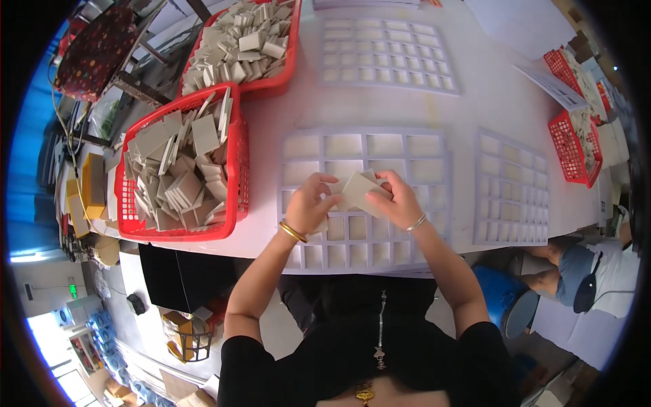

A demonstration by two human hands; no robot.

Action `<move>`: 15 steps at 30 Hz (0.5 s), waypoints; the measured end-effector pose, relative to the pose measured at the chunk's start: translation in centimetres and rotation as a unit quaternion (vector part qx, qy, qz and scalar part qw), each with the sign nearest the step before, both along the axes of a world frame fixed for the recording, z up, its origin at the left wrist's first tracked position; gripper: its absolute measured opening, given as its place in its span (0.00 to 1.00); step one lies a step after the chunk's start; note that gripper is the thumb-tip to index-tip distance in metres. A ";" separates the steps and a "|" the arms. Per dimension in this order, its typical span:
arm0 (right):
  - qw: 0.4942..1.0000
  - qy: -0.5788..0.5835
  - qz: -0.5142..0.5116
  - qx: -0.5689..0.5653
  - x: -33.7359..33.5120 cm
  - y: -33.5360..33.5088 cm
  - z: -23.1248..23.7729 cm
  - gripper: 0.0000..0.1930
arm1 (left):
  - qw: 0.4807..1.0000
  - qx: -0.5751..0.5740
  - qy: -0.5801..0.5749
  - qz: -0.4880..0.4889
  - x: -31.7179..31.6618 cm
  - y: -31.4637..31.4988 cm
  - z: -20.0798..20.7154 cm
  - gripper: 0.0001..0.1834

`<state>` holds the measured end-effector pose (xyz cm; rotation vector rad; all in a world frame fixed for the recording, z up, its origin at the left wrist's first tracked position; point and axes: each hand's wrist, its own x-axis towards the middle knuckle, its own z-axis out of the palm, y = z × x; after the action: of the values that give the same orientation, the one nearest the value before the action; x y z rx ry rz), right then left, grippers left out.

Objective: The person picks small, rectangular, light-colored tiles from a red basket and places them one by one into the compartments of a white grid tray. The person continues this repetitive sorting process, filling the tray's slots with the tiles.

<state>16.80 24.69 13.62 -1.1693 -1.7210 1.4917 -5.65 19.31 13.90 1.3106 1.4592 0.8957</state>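
Pale tiles (359, 190), pinched by the right hand (403, 205) (left hand (306, 207): grip I cannot tell), partly hide the tray (386, 146).

A white table (380, 110) fills the middle of the frame. On it, at left and upper left, sit a red basket (234, 183) and another red basket (293, 49), touching. A white grid tray (364, 146) lies at centre, a second tray (477, 183) to its right and a third tray (444, 76) in the upper middle. A small red basket (568, 152) stands at upper right.
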 end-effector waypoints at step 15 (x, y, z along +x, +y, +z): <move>0.978 0.093 -0.183 -0.031 2.0 7.6 -2.0 0.12 | 0.961 -0.013 0.274 -0.033 -2.7 7.0 -2.9 0.16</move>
<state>18.82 32.33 11.64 -1.2549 -1.2632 1.3839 -8.31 26.26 11.02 1.6595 1.8211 0.4811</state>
